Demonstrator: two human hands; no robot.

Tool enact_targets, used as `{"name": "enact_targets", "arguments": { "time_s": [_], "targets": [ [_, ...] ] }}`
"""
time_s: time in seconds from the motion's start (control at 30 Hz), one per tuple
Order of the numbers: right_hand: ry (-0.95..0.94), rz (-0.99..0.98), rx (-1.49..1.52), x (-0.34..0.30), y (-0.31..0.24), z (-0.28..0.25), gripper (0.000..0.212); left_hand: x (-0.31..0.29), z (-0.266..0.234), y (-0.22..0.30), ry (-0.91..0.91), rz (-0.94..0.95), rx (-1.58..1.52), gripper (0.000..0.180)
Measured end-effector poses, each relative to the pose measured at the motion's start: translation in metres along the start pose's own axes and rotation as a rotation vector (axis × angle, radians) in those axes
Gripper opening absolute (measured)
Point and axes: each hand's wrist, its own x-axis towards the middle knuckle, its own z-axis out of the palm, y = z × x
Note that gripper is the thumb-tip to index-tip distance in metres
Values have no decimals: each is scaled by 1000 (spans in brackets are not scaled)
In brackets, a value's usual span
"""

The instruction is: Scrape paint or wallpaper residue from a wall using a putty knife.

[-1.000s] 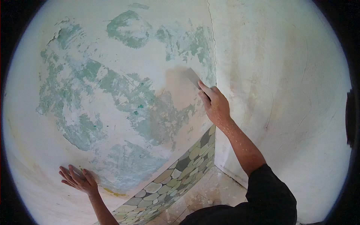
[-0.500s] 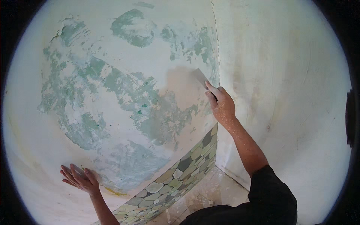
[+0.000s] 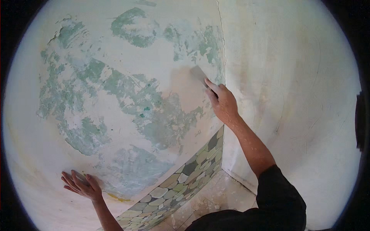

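My right hand is closed round the handle of a putty knife. Its flat grey blade points up and left and lies at the wall, over a damp-looking beige patch. The handle is mostly hidden by my fingers. Lower left, my left hand rests against the wall with its fingers spread and nothing visible in it. Between the hands the white wall shows blotchy green areas where the top coat is gone or thin.
A crack runs down the corner where a second pale, stained wall meets this one. A band of stone-pattern covering edges the wall's foot. Below lies a spattered floor. Something dark stands at the far right.
My right hand has moved the putty knife a little to the left and up across the beige patch. My left hand stays in nearly the same spot.
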Motion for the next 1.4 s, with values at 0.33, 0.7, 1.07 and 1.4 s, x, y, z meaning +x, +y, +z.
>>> {"name": "enact_targets", "arguments": {
  "time_s": [0.33,0.7,1.07,1.4],
  "targets": [
    [75,-41,41,-8,-2,-2,37,0,-1,-2,4,-2,16,52],
    [113,-79,8,5,-1,5,34,0,-2,0,-1,-4,14,52],
    [85,-53,8,8,3,7,38,-1,2,0,7,-8,11,52],
    [124,-75,-37,19,2,12,34,0,2,1,11,-1,-3,51]
  ]
}}
